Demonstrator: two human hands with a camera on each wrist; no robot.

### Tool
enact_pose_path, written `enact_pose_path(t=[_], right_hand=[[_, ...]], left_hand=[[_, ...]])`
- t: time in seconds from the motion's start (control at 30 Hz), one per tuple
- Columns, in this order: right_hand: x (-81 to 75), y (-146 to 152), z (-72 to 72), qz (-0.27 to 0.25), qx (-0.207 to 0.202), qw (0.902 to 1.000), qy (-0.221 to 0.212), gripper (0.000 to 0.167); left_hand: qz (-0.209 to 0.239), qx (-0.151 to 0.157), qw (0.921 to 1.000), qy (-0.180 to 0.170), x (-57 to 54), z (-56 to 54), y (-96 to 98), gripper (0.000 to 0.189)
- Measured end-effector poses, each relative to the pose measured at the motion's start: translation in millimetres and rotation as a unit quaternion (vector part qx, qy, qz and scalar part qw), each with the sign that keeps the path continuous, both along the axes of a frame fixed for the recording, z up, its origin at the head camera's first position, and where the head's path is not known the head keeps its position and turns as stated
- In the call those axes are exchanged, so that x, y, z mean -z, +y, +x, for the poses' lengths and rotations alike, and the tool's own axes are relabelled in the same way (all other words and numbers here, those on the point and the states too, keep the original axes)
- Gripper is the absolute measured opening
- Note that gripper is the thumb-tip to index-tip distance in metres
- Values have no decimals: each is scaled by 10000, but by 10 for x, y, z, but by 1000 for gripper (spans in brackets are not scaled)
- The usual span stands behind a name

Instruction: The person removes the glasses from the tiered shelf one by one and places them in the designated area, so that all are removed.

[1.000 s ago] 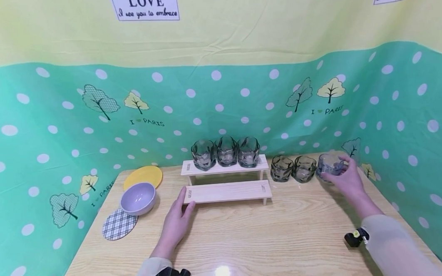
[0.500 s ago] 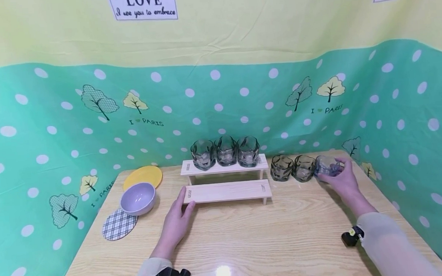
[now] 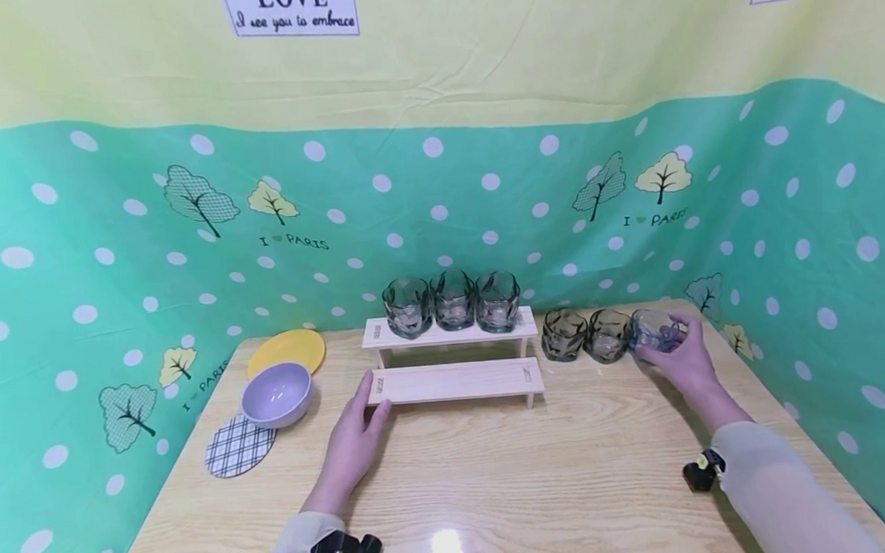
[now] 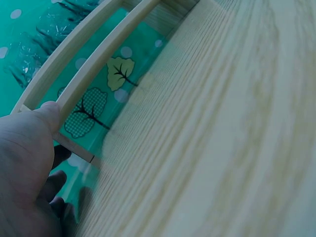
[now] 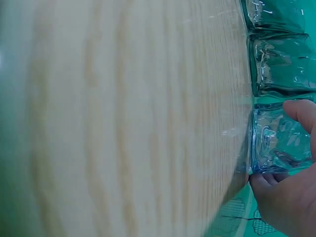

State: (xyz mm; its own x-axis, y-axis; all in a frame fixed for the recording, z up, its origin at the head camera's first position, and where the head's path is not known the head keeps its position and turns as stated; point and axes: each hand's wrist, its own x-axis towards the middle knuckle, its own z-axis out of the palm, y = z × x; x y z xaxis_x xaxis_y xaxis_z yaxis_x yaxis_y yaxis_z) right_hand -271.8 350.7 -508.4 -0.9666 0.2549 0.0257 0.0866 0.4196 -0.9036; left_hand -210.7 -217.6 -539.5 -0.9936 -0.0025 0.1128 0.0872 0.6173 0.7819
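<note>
My right hand point(image 3: 689, 365) grips a bluish clear glass point(image 3: 651, 331) between thumb and fingers at the back right of the table. That glass stands close against a smoky glass point(image 3: 609, 336), with another smoky glass point(image 3: 565, 335) to its left. In the right wrist view, the thumb lies over the near side of the held glass point(image 5: 281, 140). My left hand point(image 3: 352, 450) holds the left end of a two-tier wooden rack point(image 3: 454, 383). The left wrist view has the thumb on the edge of the shelf point(image 4: 86, 81). Three grey glasses point(image 3: 454, 303) stand along the upper tier.
At the left lie a yellow plate point(image 3: 296, 346), a lilac bowl point(image 3: 277, 395) and a checked coaster point(image 3: 234, 450). A green and yellow printed cloth point(image 3: 438, 189) hangs behind and beside the wooden table point(image 3: 498, 482).
My right hand has moved slightly left, bringing the bluish glass up to the neighbouring smoky glass. The left hand has stayed at the rack's end.
</note>
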Motion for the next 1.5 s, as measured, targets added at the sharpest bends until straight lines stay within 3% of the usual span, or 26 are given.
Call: enact_pose_path(t=[0.4,0.77,1.0,1.5], right_hand=[[-97,23,68,33,-42,10000,48,130],[-332,-148,172,578,52,9969,529,122],[-551,-397,185,601,62,9931,1007,120],[-967,-1112,227,11,-475,9923,1142,124]], left_hand=[[-61,46,10000,30,1,-9,-4,77],[-70,79,9999,9,-23,-9,-2,75],[-52,45,10000,48,-8,-7,-5,74],[-63,34,10000,14,-10,-2,-2,74]])
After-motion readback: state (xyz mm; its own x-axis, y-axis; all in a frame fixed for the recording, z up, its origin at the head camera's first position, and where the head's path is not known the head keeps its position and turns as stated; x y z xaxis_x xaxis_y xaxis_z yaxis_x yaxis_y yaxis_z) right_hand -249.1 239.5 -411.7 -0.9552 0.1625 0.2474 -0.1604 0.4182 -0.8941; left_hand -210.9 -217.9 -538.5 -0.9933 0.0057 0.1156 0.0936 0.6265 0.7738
